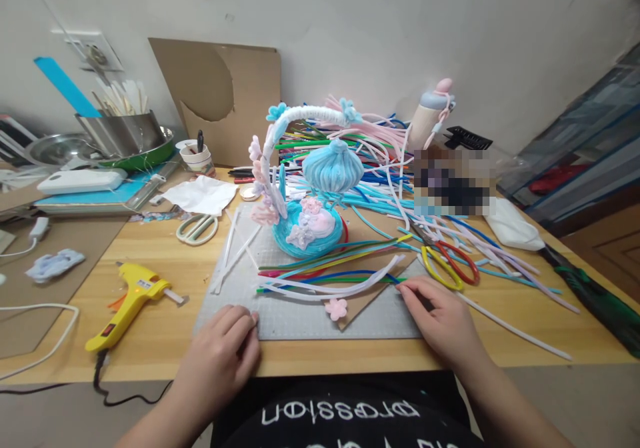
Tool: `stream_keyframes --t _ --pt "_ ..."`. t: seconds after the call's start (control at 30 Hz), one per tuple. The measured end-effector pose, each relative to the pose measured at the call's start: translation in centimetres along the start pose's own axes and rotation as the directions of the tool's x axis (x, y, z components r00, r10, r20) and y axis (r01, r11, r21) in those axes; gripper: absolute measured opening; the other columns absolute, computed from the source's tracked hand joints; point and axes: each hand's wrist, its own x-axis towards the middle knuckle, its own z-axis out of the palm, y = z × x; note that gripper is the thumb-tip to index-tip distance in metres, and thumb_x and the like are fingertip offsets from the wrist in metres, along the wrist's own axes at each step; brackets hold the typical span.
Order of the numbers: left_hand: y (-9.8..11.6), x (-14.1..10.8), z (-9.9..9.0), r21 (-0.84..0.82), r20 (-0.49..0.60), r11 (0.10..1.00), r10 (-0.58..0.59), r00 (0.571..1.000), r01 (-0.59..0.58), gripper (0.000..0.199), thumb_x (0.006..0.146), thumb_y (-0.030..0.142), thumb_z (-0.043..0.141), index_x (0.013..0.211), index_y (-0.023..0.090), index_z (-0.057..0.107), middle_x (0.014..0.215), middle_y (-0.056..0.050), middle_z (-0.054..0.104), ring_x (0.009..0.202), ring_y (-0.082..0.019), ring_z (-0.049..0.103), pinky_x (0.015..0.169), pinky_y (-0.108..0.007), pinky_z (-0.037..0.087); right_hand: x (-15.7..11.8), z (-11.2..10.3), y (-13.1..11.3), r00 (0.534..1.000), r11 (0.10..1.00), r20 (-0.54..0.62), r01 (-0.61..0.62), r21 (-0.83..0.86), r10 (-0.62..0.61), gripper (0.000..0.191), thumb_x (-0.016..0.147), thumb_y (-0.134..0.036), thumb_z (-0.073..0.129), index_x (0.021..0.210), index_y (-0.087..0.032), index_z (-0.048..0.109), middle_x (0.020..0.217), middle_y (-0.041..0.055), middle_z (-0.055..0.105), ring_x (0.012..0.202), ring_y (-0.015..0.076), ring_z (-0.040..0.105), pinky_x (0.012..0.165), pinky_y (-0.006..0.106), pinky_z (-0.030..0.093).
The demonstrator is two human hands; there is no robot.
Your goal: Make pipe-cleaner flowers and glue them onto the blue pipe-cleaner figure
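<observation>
My left hand (227,341) rests closed on the near left edge of the grey cutting mat (295,325); what its fingers hold, if anything, is hidden. At the mat's right side, my right hand (433,311) pinches the end of a blue pipe cleaner (330,276). Several other coloured pipe cleaners and white strips (320,295) lie beside it across the mat. A pink fuzzy flower (336,309) sits in front of them. Behind stands a blue fuzzy lamp-like craft (307,238) with a white arch and a hanging shade (333,168).
A yellow glue gun (133,301) lies at left, with pale-handled scissors (197,229) behind it. Red- and yellow-handled scissors (457,261) lie at right. Piled pipe cleaners (380,135), a bottle (427,118) and leaning cardboard (260,101) stand at the back.
</observation>
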Motion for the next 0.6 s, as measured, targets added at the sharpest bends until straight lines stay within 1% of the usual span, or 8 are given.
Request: stream_keyframes --t 0.23,0.47,0.6 --pt "-0.09 -0.85 0.03 0.016 -0.067 0.999 0.046 0.997 -0.045 0.011 0.088 0.009 0.049 0.094 0.012 0.058 0.089 -0.009 0.058 0.084 -0.019 0.055 0.074 -0.034 0.048 0.12 0.02 0.02 1.000 1.000 0.013 0.003 -0.007 -0.003 0.016 0.090 -0.029 0.052 0.081 -0.020 0.062 0.084 0.0030 0.063 0.080 0.0176 0.059 0.073 0.028 0.044" --pt "0.09 -1.06 0.28 0.084 -0.063 0.991 0.109 0.992 -0.103 0.013 0.089 0.008 0.049 0.098 0.011 0.057 0.090 -0.009 0.061 0.082 -0.019 0.057 0.074 -0.034 0.050 0.20 0.16 -0.09 0.999 0.999 0.043 -0.005 -0.038 0.007 0.016 0.090 -0.029 0.051 0.082 -0.020 0.062 0.084 0.0029 0.064 0.079 0.0173 0.059 0.073 0.028 0.044" --pt "0.28 -1.00 0.43 0.113 -0.087 0.988 0.111 0.990 -0.101 0.013 0.089 0.010 0.047 0.097 0.012 0.058 0.089 -0.009 0.062 0.083 -0.021 0.058 0.074 -0.035 0.051 0.17 0.16 -0.08 0.999 0.999 0.050 -0.004 -0.047 0.006 0.017 0.090 -0.029 0.051 0.082 -0.020 0.062 0.084 0.0033 0.065 0.079 0.0175 0.059 0.071 0.028 0.044"
